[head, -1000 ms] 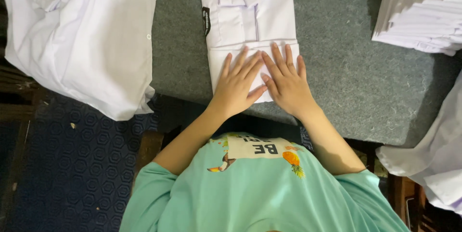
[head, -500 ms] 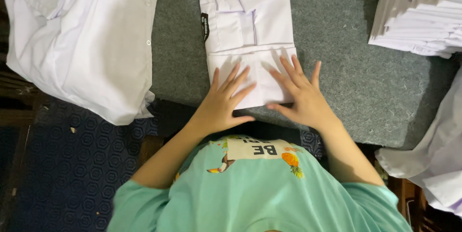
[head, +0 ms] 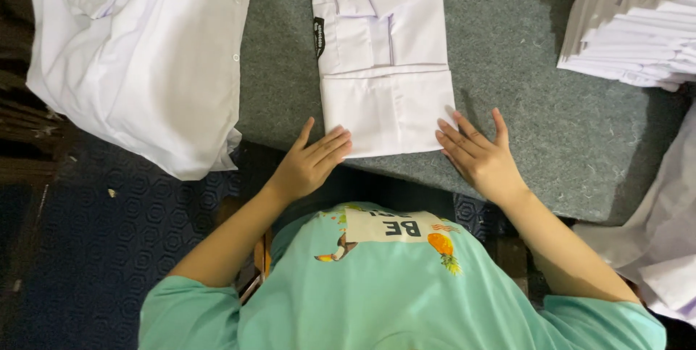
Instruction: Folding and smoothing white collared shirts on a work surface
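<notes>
A grey felt-covered bench (head: 551,140) carries everything here, its near edge running just in front of the person's mint-green T-shirt (head: 391,292). On its left a loose heap of white shirts (head: 138,52) spills over the edge, well apart from the work; at the upper right a neat stack of folded white garments (head: 638,23) is cut off by the frame, and more white cloth (head: 663,241) hangs at the right edge, its shape hard to make out. Nothing lies between the hands and the folded white shirt (head: 384,60), which sits in the middle of the bench with its long axis running away from the person, its top cut off by the frame and its folded hem nearest the body. The left hand (head: 308,165) lies flat, fingers spread, at the shirt's near left corner; the right hand (head: 478,154) rests open at the near right corner, fingertips touching the cloth, neither hand holding anything.
</notes>
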